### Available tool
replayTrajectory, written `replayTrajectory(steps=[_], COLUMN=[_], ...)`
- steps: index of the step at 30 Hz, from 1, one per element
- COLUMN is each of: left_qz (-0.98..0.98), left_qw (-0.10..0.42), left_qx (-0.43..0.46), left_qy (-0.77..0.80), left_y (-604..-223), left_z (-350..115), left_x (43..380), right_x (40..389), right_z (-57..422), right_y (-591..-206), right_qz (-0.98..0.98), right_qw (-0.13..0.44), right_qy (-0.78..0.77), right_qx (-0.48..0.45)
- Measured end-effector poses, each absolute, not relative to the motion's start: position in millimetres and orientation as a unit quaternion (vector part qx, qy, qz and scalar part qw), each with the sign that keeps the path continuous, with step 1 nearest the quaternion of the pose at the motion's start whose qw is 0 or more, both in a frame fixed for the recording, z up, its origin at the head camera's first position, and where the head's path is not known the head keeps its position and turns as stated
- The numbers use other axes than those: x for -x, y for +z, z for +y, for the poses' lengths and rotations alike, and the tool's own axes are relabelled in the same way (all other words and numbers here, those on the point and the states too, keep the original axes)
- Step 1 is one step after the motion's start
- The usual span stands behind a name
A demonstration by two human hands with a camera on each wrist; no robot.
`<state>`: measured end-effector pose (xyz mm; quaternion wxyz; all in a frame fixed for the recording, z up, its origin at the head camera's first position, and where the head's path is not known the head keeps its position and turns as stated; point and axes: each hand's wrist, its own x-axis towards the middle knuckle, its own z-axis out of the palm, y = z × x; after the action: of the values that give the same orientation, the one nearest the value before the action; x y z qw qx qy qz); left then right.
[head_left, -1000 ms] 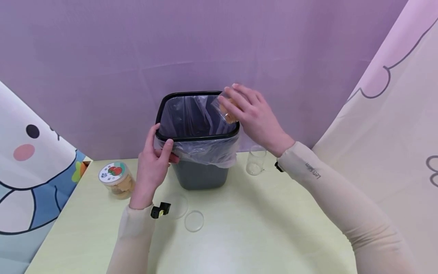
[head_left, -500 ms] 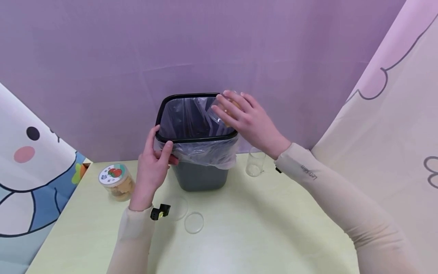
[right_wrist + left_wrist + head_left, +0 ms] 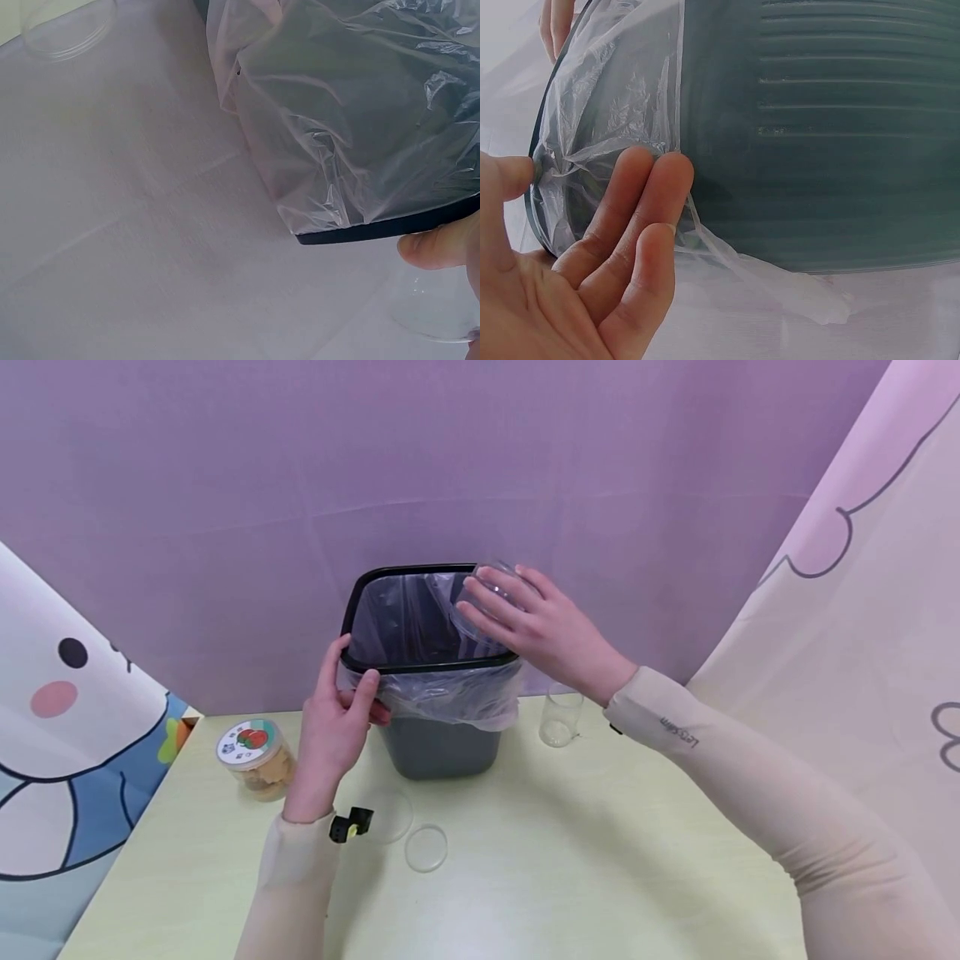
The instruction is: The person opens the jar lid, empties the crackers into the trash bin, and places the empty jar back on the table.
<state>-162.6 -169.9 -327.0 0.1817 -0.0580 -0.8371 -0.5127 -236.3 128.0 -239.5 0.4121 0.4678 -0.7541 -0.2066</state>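
A grey trash bin (image 3: 442, 752) with a black rim stands at the back of the table, lined with a clear plastic bag (image 3: 468, 697) folded over its edge. My left hand (image 3: 330, 727) steadies it by the near left corner of the rim. In the left wrist view, several fingers of that left hand (image 3: 592, 289) lie against the bag and bin wall. Over the bin's right side, my right hand (image 3: 551, 631) holds a clear plastic jar (image 3: 468, 620), tipped toward the opening. No orange contents show in it; the hand covers part. The bin's bottom is hidden.
A lidded jar (image 3: 255, 760) with orange-brown contents and a tomato picture stands left of my left hand. Right of the bin is a clear empty jar (image 3: 558, 722). Two clear round lids (image 3: 426, 849) lie in front. A purple curtain (image 3: 450, 460) hangs close behind.
My right hand has moved slightly left and down, tipping the jar further over the bin. The orange contents seen in it before are no longer visible. My left hand stays put.
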Motion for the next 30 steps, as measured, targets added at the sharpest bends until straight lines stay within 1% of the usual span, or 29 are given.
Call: replayTrajectory(steps=[6, 9, 14, 17, 22, 30], left_qz=[-0.836, -0.837, -0.839, -0.842, -0.846, -0.850], left_qw=[0.184, 0.185, 0.185, 0.189, 0.194, 0.203], left_qx=[0.060, 0.061, 0.059, 0.058, 0.057, 0.053], left_qy=[-0.513, -0.512, -0.509, -0.503, -0.493, -0.483], left_y=[-327.5, -327.7, -328.2, -328.2, -328.8, -328.9], left_z=[-170.1, -170.3, -170.3, -170.3, -169.8, -169.7], left_x=[162.7, 162.7, 162.7, 162.6, 162.0, 161.0], right_x=[238.4, 241.0, 247.3, 250.5, 250.5, 246.6], right_z=[127.9, 128.0, 131.8, 137.7, 147.2, 156.2], right_y=[-242.1, -244.3, -248.0, -250.5, -255.6, -267.5], right_qz=[-0.761, -0.765, -0.778, -0.797, -0.835, -0.891], right_qw=[0.414, 0.432, 0.471, 0.474, 0.438, 0.316], right_qy=[-0.173, -0.129, -0.044, 0.001, 0.091, 0.279], right_qx=[-0.468, -0.461, -0.413, -0.375, -0.321, -0.167])
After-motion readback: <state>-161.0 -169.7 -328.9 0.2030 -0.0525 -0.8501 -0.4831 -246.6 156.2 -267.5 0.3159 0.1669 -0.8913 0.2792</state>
